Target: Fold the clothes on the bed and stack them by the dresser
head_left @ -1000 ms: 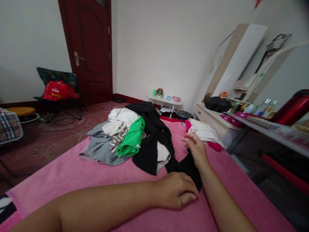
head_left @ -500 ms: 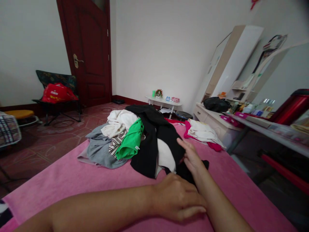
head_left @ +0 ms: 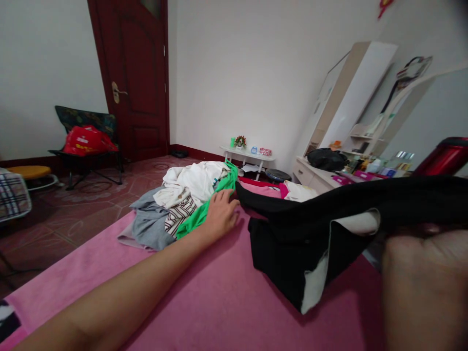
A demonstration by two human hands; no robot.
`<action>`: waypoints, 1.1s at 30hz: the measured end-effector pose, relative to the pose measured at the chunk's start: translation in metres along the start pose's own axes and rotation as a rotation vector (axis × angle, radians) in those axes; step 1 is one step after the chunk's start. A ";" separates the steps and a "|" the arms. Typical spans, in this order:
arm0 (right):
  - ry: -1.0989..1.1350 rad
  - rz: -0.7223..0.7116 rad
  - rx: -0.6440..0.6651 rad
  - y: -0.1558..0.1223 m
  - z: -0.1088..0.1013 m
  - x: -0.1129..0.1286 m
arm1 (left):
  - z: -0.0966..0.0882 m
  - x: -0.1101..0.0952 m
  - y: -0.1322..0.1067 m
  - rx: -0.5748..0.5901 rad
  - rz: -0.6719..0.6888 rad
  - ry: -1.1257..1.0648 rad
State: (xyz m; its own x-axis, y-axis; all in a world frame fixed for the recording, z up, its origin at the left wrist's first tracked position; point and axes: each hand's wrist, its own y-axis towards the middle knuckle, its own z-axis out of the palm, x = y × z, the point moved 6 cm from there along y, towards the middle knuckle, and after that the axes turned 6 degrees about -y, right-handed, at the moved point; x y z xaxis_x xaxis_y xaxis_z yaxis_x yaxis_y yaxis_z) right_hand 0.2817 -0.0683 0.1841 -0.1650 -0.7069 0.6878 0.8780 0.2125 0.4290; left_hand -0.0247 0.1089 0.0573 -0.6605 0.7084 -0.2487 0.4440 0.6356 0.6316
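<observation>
At the right, my right hand [head_left: 426,258] is closed on a black garment [head_left: 292,243] and holds it up above the bed. Pale lining shows at the garment's openings, and its lower end hangs over the pink cover [head_left: 234,297]. My left hand [head_left: 221,214] reaches to the clothes pile with its fingers apart, palm down, beside a green garment [head_left: 195,222]. In that pile lie a white garment [head_left: 199,178], a brown-and-white patterned piece [head_left: 181,214] and a grey garment [head_left: 149,224]. Part of the green cloth is hidden behind my left hand.
Partly behind the black garment is a folded white and red stack [head_left: 298,191]. A dresser [head_left: 314,174] with a black bag [head_left: 327,158] stands at the right. Farther off are a low white table [head_left: 248,155] and a folding chair [head_left: 86,114] bearing a red bag [head_left: 87,140].
My right hand has lifted the black garment off the pile and drawn it rightward. My left hand has moved forward to the pile, where more white and green cloth now shows.
</observation>
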 end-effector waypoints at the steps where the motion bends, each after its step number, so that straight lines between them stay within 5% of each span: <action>1: 0.098 0.005 -0.012 -0.002 0.001 -0.001 | 0.004 0.013 -0.001 0.020 -0.050 0.096; 7: 0.214 0.030 0.024 -0.017 0.015 -0.003 | 0.001 0.058 0.004 0.181 -0.216 0.190; 11: 0.185 0.048 0.041 -0.023 0.019 0.001 | -0.047 0.069 0.039 0.032 -0.199 0.018; 15: 0.178 0.107 0.021 -0.029 0.023 0.002 | -0.105 0.111 0.068 -0.129 -0.311 0.089; 18: 0.172 0.148 -0.015 -0.035 0.027 0.003 | -0.116 0.145 0.069 0.012 -0.357 0.375; 20: 0.159 0.163 -0.037 -0.039 0.029 0.003 | -0.112 0.147 0.064 0.026 -0.259 0.500; 23: 0.148 0.177 -0.019 -0.043 0.032 0.001 | -0.089 0.105 0.047 -0.028 0.017 0.361; 27: 0.160 0.168 0.031 -0.045 0.035 0.000 | -0.024 -0.003 0.000 0.313 0.408 -0.164; 30: 0.171 0.159 0.059 -0.045 0.035 0.004 | 0.012 -0.069 -0.034 0.442 0.522 -0.339; 33: 0.169 0.166 0.053 -0.043 0.033 0.006 | 0.030 -0.100 -0.049 0.456 0.582 -0.451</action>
State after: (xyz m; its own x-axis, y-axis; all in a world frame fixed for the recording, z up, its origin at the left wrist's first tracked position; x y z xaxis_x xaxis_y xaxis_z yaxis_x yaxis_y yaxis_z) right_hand 0.2284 -0.0596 0.1892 0.0614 -0.7614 0.6453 0.8614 0.3671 0.3511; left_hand 0.0383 0.0165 0.0292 0.0079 0.9519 -0.3062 0.9001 0.1266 0.4170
